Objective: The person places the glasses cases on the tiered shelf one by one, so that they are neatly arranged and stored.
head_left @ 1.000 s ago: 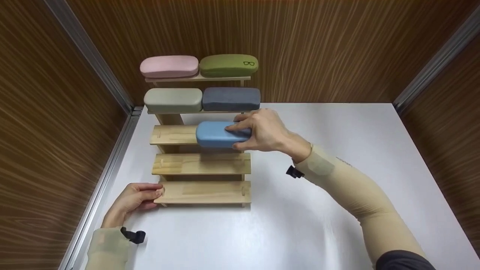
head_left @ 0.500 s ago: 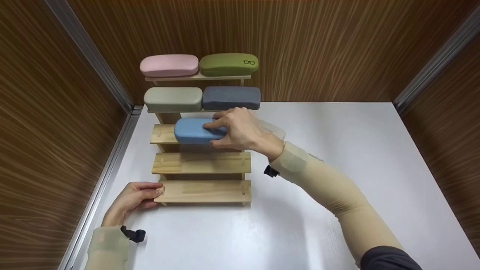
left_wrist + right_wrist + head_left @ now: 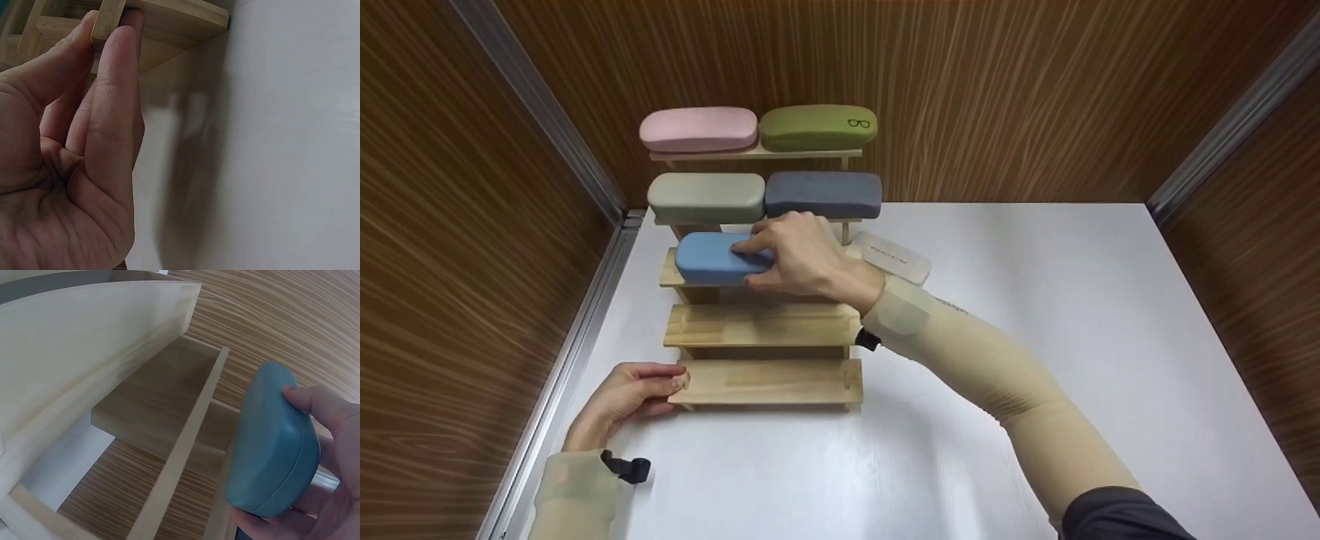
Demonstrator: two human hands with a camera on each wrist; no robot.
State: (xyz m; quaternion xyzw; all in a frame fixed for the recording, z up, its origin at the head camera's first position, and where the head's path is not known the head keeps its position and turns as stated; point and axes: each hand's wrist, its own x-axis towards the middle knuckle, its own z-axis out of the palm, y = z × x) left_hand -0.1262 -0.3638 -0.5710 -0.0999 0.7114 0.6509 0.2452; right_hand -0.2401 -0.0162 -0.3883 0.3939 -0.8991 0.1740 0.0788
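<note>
My right hand [image 3: 799, 259] grips a blue glasses case [image 3: 709, 257] at its right end, over the left part of the middle shelf of a stepped wooden rack [image 3: 765, 322]. In the right wrist view the blue case [image 3: 270, 444] sits between my fingers and thumb beside the rack's pale shelves [image 3: 169, 410]. My left hand [image 3: 634, 394] holds the left end of the bottom shelf; the left wrist view shows thumb and fingers [image 3: 112, 112] pinching the wooden end [image 3: 107, 17]. Pink [image 3: 697, 129], green [image 3: 817, 127], beige [image 3: 705, 197] and dark grey [image 3: 823, 194] cases fill the two upper shelves.
A clear plastic case [image 3: 896, 259] lies on the white table [image 3: 1035, 337] just right of the rack. Wood-panelled walls close in the back and both sides, with metal strips [image 3: 577, 187] at the corners. The two lower shelves hold nothing.
My right hand has carried the blue case leftward along the middle shelf, from its right half to its left part. The clear case behind it has come into view. My left hand stays put.
</note>
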